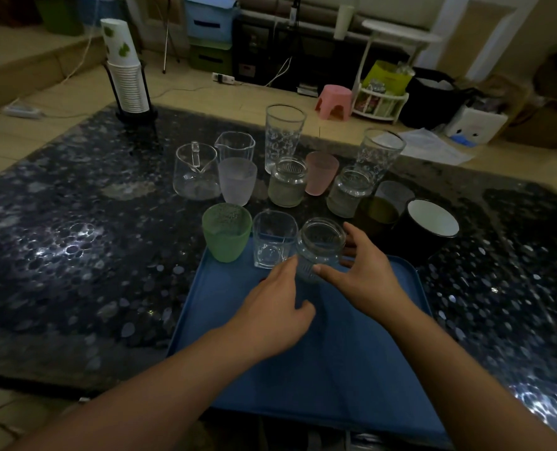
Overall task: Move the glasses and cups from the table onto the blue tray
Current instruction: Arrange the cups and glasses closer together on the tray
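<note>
A blue tray (352,369) lies on the dark pebbled table (75,255) right in front of me. Along its far edge stand a green cup (226,232), a square clear glass (273,239) and a small clear jar (321,245). My right hand (365,275) wraps the jar, thumb in front and fingers behind. My left hand (270,310) hovers over the tray, holds nothing, and its fingertip touches the jar's lower left. Beyond the tray, on the table, stand more glasses: two tall ones (283,138) (379,154), a frosted cup (238,180), a pink cup (321,172) and two jars (286,182) (348,190).
Two clear pitchers (194,170) (234,144) stand at the back left of the group. A dark mug with a white inside (430,222) and an amber glass (379,209) sit to the right. A rack of paper cups (129,79) stands at the far left table edge.
</note>
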